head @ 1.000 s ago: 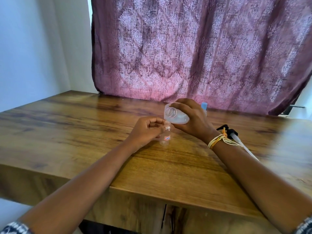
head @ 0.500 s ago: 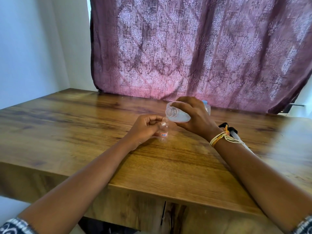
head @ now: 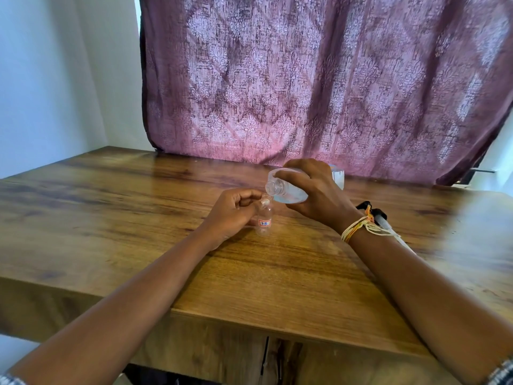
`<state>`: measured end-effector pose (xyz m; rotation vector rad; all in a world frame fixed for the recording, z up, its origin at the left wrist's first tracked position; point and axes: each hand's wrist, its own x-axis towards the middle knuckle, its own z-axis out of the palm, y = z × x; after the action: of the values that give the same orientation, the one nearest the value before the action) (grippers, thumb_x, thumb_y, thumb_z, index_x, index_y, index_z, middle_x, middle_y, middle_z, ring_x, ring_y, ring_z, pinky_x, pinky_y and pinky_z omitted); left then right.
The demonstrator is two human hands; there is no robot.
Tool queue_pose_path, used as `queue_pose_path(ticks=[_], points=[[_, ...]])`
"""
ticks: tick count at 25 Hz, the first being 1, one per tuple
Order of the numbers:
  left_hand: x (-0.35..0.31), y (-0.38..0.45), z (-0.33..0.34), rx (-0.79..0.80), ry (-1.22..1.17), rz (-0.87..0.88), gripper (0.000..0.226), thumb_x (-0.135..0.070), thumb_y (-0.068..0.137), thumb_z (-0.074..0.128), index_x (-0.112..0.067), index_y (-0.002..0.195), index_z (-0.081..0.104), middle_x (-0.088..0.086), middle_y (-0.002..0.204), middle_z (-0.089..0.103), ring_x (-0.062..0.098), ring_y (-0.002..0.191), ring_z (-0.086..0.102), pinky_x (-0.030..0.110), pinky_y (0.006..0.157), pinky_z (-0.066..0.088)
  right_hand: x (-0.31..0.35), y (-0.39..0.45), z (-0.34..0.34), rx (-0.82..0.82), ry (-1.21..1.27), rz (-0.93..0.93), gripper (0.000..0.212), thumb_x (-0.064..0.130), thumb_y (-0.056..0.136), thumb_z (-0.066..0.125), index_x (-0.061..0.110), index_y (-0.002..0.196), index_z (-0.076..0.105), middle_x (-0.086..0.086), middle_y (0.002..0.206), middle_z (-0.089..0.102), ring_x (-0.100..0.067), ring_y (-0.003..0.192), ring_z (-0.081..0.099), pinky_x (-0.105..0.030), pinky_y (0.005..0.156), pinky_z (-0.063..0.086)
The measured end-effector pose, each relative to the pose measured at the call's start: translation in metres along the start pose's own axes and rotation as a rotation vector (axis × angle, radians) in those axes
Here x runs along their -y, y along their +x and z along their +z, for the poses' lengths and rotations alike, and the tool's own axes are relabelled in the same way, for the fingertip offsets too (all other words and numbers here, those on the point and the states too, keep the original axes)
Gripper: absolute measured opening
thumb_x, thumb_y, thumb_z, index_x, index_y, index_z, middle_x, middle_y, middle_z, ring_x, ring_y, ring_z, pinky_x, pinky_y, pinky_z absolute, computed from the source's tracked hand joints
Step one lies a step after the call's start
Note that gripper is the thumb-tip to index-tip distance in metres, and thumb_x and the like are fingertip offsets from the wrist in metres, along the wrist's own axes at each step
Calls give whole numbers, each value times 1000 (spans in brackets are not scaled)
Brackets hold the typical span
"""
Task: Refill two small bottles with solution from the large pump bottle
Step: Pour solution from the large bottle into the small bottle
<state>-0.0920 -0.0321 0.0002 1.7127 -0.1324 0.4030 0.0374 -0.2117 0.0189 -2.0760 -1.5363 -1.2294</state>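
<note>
My right hand [head: 319, 193] grips the large clear bottle [head: 288, 190], tipped on its side with its open neck pointing left and down, just above a small bottle. That small clear bottle [head: 264, 220] stands upright on the wooden table [head: 138, 218] and carries a white label with red edging. My left hand [head: 233, 212] holds it near the neck with curled fingers. The pump head with its tube [head: 385, 225] lies on the table behind my right wrist. A second small bottle is not visible.
A purple patterned curtain [head: 305, 79] hangs behind the table's far edge. A pale wall [head: 55, 79] is at the left. The table's near edge [head: 249, 320] runs across below my forearms.
The large bottle's mouth has dropped closer to the small bottle's opening. Both hands stay in nearly the same place; the view shifted slightly.
</note>
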Motion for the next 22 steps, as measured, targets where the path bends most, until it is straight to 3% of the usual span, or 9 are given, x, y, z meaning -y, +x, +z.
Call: queue_pose_path(ticks=[6,12,19,22], points=[[4,2,-3,0,-5,-20,18,-6,92,59,-11,107,69,14,102,73,16,84,71,30,65,60,1,1,-3,3,-50,0,44,35,81,72,24,121,59,-12,118,62,-34,105,58,-52,83,44],[2,1,-1,19,-34,-8,22,-3,91,60,0,112,66,6,89,72,3,71,71,23,60,59,1,2,-7,7,-85,-9,39,35,82,70,24,120,63,-10,118,62,-29,106,55,-47,85,41],[-2,-2,-1,22,-44,-8,16,-1,91,59,-10,101,68,-5,80,74,3,68,71,24,61,59,2,3,-7,18,-114,-23,40,35,82,70,24,120,63,-10,118,62,-30,106,56,-48,85,42],[-3,-3,-1,29,-31,-1,17,-2,91,59,-6,105,68,0,85,73,4,70,72,23,60,59,1,3,-6,15,-135,-25,40,34,82,71,25,121,63,-10,119,61,-31,107,56,-47,86,41]])
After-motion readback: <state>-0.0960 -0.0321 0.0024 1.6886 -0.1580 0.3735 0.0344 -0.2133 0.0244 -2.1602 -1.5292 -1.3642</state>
